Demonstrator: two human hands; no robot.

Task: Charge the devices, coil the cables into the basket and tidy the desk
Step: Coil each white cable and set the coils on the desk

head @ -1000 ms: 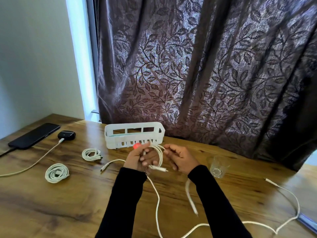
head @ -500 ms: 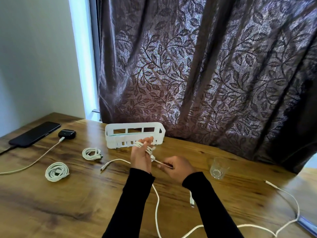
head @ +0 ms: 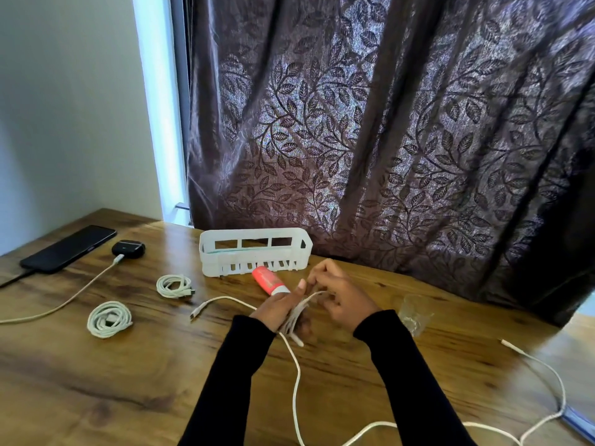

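Observation:
A white cable (head: 295, 375) is wound in several loops round my left hand (head: 279, 309), which holds the loops above the desk. My right hand (head: 341, 296) pinches a strand of that same cable just to the right of the loops. The white slotted basket (head: 254, 251) stands behind my hands near the curtain. Two coiled white cables (head: 109, 318) (head: 174, 285) lie on the desk to the left. A black phone (head: 69, 247) and a black earbud case (head: 128, 248) lie at far left with cables plugged in.
A red and white tube (head: 269, 280) lies in front of the basket, right behind my left hand. A clear glass (head: 413, 313) stands to the right of my right hand. Another white cable (head: 541, 381) trails over the desk's right side. A patterned curtain hangs behind.
The free cable end has been drawn up into the loops on my left hand. My right hand has moved up and right beside the loops. The red tube shows in front of the basket.

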